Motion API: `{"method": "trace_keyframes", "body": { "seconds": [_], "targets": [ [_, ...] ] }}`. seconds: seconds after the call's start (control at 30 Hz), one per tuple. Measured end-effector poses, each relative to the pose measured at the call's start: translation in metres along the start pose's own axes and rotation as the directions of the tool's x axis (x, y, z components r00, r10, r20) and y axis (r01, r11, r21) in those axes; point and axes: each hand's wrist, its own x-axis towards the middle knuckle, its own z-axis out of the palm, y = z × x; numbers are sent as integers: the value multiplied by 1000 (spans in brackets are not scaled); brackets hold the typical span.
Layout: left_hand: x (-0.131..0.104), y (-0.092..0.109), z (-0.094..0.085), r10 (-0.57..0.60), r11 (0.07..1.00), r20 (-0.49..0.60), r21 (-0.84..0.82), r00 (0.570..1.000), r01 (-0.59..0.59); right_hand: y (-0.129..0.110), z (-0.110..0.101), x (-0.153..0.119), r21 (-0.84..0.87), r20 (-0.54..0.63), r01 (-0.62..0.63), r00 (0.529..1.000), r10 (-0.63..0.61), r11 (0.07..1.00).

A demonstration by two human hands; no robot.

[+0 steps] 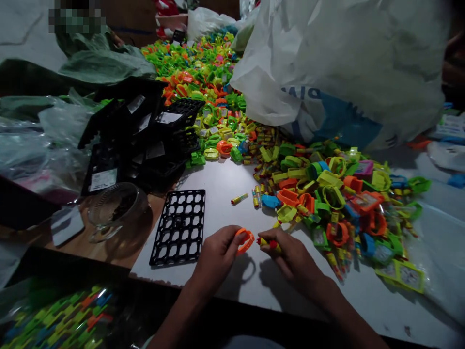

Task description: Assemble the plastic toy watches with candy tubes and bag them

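Note:
My left hand [218, 249] pinches an orange plastic toy watch band [249, 247], its loop facing right. Just to the right, my right hand [294, 254] grips small yellow tubes with red ends [269, 244]; how many is hidden by the fingers. A narrow gap separates the tubes from the band. Left of my left hand, a black grid tray [187, 192] lies flat on the white tabletop [221, 179]. One loose yellow tube [240, 198] lies beyond my hands, with several more tubes [257, 198] beside it.
A heap of coloured toy watches [332, 186] and tubes spreads on the right, below a large white bag [348, 53]. More toys [196, 68] pile up behind. Stacked black trays [141, 126] and a glass cup [119, 208] stand left. A person [90, 43] is at the back left.

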Motion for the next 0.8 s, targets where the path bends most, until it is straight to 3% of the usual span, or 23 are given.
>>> {"method": "trace_keyframes", "body": {
  "seconds": [0.13,0.4,0.5,0.63,0.8],
  "targets": [
    [-11,-7,9,67,995,-35,71,997,-64,-3,5,-2,-5,-44,7,999,-7,1000],
    [-24,-8,5,98,987,-34,132,995,-92,-9,15,-1,-61,-55,127,990,-130,990],
    [-24,-7,3,45,985,-9,166,999,-43,-11,17,-2,-190,8,179,983,-181,965],
    [-21,-5,-3,-71,990,103,133,992,57,-15,17,-6,-419,119,217,976,-184,882],
    [-24,-3,-9,-161,987,185,26,969,159,-21,15,-7,-534,234,327,943,-236,779]
  ]
}}
